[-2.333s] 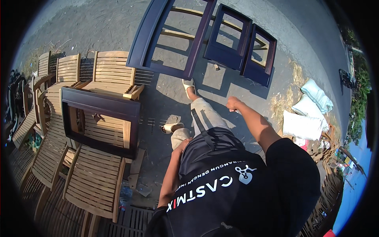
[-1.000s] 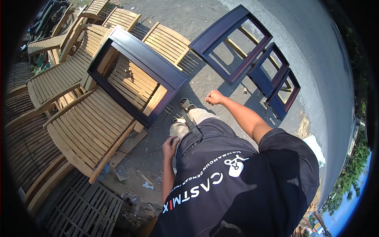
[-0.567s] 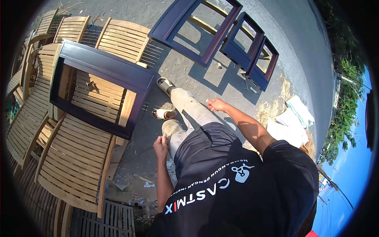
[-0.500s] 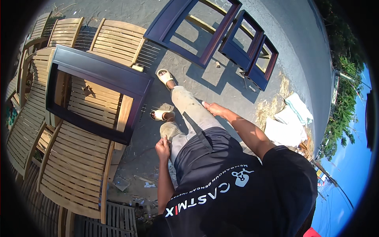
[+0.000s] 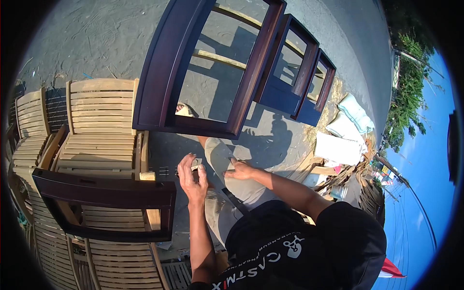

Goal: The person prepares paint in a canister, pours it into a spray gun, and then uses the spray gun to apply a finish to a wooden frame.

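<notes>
Head cam: left hand point(image 5: 193, 179) raised over the ground point(image 5: 121, 38), fingers up, thumb spaced off them, so fairly wide. Sits between near edge of the large dark frame point(image 5: 159, 77) and right end of the low dark frame point(image 5: 106, 187); looks clear of both, depth hard to judge. Right hand point(image 5: 239, 170) overlaps the pale trousers point(image 5: 251, 191), fingers pointing inward; can't tell if it's touching cloth or gripping anything. Large frame is beyond both hands, tilted; its near-left corner reaches the slatted chair point(image 5: 104, 106) in this view, contact not readable. Two light wood battens point(image 5: 220, 59) show through its opening. Medium frame point(image 5: 278, 96) and small frame point(image 5: 307, 113) line up off its right side, toward the road point(image 5: 348, 29) edge of the ground, same dark finish, openings showing. Low dark frame lies across the slatted chairs at left, right end by the chairs' right edge, pale wood visible through its opening. White sack point(image 5: 338, 147) and pale green sack point(image 5: 356, 113) piled near the ground's road-side edge, straw next to them. Red-and-white flag point(image 5: 392, 269) at lower right, beside the black shirt point(image 5: 309, 241).
</notes>
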Demonstrator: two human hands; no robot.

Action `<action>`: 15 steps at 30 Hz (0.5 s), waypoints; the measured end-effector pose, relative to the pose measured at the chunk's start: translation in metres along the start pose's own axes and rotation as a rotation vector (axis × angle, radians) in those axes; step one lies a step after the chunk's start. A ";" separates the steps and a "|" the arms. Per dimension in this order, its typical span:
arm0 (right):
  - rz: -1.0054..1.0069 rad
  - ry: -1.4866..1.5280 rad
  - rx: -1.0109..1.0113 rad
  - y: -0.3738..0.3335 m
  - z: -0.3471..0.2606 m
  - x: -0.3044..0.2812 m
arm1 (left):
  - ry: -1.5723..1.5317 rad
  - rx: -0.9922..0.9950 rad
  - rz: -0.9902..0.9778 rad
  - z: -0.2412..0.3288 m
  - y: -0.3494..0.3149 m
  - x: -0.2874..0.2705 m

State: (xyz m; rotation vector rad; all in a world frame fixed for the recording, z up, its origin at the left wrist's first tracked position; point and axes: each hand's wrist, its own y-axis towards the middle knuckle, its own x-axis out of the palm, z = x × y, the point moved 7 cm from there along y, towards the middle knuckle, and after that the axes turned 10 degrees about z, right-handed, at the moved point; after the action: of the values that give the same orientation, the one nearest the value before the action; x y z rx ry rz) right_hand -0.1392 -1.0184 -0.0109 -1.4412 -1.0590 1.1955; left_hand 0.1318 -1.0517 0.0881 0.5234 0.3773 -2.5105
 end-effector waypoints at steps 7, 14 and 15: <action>-0.005 0.068 0.033 0.020 0.004 -0.015 | 0.439 0.119 0.169 -0.033 0.196 0.045; -0.068 0.103 0.041 0.036 0.021 -0.008 | 0.586 0.044 0.076 -0.088 0.251 0.053; -0.078 0.106 0.036 0.036 0.022 -0.007 | 0.580 0.084 0.084 -0.089 0.252 0.053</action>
State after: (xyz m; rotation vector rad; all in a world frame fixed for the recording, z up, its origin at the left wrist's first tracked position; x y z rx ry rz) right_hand -0.1606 -1.0283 -0.0465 -1.4068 -1.0072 1.0658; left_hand 0.2571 -1.2485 -0.0534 1.2782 0.4486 -2.2616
